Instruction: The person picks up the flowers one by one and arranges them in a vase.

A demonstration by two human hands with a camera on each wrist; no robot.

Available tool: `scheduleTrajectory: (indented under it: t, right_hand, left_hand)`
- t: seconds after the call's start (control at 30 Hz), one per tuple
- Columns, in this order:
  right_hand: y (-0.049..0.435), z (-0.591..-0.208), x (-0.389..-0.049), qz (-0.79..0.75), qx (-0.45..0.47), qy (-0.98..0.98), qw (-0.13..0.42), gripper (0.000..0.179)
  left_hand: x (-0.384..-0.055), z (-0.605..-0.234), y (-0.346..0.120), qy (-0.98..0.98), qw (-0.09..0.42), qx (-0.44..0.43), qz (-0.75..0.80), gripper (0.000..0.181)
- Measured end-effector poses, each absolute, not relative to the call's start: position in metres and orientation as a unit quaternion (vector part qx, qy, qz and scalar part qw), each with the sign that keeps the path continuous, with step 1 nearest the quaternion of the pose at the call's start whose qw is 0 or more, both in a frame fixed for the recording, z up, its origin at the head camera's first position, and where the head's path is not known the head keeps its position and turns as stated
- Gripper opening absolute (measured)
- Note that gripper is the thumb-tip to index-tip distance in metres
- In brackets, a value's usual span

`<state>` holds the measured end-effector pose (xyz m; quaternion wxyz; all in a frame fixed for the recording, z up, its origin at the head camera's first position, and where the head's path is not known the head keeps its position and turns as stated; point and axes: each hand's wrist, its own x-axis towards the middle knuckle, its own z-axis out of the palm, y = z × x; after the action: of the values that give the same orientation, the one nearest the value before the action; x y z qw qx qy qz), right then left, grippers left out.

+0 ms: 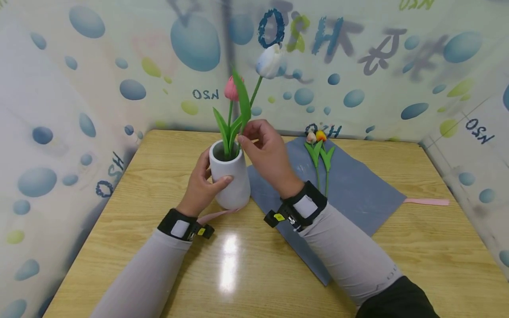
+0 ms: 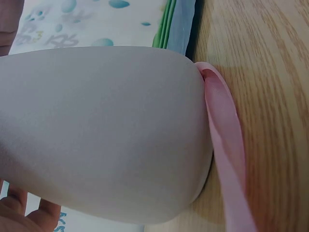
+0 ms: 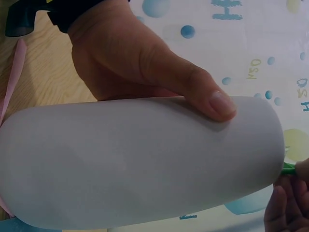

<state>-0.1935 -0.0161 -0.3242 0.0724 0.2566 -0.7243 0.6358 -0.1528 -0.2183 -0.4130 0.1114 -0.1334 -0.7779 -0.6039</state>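
A white vase (image 1: pixel 230 185) stands upright on the wooden table. My left hand (image 1: pixel 202 183) grips its left side, thumb across the front. In the right wrist view that thumb (image 3: pixel 222 104) presses near the vase's rim. A pink tulip (image 1: pixel 231 89) with green leaves stands inside the vase. At the rim's right edge my right hand (image 1: pixel 267 152) pinches the green lower part of a white tulip (image 1: pixel 269 62), whose bloom leans right above the pink one. The right wrist view shows a bit of green stem (image 3: pixel 288 168) between those fingers, right at the vase mouth.
A blue-grey wrapping sheet (image 1: pixel 358 190) lies right of the vase. On it are an orange tulip (image 1: pixel 321 136) and a pale pink tulip (image 1: pixel 311 138). One pink ribbon (image 2: pixel 227 130) runs by the vase base; another ribbon (image 1: pixel 427 202) extends from the sheet's right corner. Patterned walls enclose the table.
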Motion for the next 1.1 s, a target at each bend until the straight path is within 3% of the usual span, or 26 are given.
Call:
scheduleTrajectory:
  t: [0.33,1.1]
  right_hand:
    - [-0.0186,-0.3303,-0.1892,0.575,0.270,-0.766,0.101,0.016]
    - [-0.0169,-0.3315,-0.1859,0.556,0.286,-0.776,0.076,0.020]
  left_hand:
    - [-0.1537,-0.4148,-0.2192,-0.778,0.108,-0.135,-0.605,0.084]
    - [-0.1560,-0.4171,-0.2202,-0.776,0.113,-0.141,-0.605,0.085]
